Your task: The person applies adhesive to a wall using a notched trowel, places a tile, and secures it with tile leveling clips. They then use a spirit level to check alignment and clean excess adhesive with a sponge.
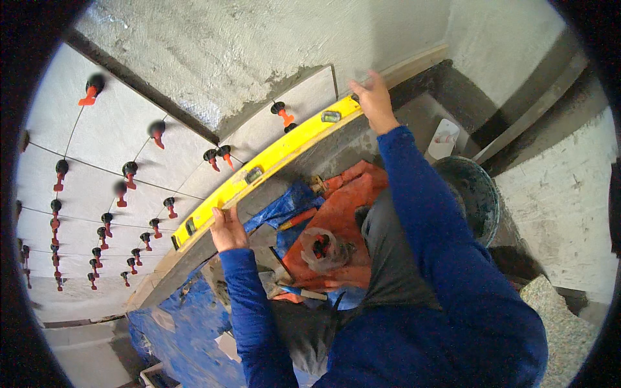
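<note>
A long yellow spirit level lies slanted against the lower row of pale wall tiles. My left hand grips its lower end. At the upper end my right hand presses on it with the fingers spread. Both arms wear blue sleeves. The newest tile sits just above the level, below rough grey plaster.
Black and orange tile levelling clips stick out of the tile joints. Below lie an orange cloth, a blue sheet, a clear bag of clips, a trowel and a dark bucket.
</note>
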Motion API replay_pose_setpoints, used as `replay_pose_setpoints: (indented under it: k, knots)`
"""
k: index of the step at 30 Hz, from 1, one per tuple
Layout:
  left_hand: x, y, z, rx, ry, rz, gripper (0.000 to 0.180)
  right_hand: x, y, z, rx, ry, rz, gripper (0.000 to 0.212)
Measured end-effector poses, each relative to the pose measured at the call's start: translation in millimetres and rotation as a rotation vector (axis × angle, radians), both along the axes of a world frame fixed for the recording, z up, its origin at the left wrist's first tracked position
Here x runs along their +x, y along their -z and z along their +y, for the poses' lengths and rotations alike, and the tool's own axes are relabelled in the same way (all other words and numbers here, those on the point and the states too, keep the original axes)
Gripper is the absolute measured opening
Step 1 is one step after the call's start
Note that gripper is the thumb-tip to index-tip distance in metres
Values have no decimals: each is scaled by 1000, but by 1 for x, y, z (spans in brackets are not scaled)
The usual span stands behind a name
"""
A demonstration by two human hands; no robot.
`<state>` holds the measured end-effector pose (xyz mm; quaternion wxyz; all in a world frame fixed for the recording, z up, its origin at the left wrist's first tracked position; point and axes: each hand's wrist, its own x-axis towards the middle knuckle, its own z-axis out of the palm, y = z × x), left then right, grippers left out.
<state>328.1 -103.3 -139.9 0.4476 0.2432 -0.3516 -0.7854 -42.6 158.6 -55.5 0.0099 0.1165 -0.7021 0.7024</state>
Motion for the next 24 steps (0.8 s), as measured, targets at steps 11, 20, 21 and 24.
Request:
replay_pose_setpoints:
  k: [11, 20, 21, 24]
  knots:
    - [11, -11, 147, 259, 123, 2, 39, 54, -9, 79, -454, 268, -340, 53]
    - [41, -40, 204, 164, 810, -258, 49, 35, -168, 172, -555, 71, 353, 41]
    - [47, -40, 203, 141, 775, -299, 45, 29, -181, 172, -567, 34, 371, 41]
    - [60, -39, 194, 19, 646, -370, 36, 0, -180, 154, -436, -46, 416, 40]
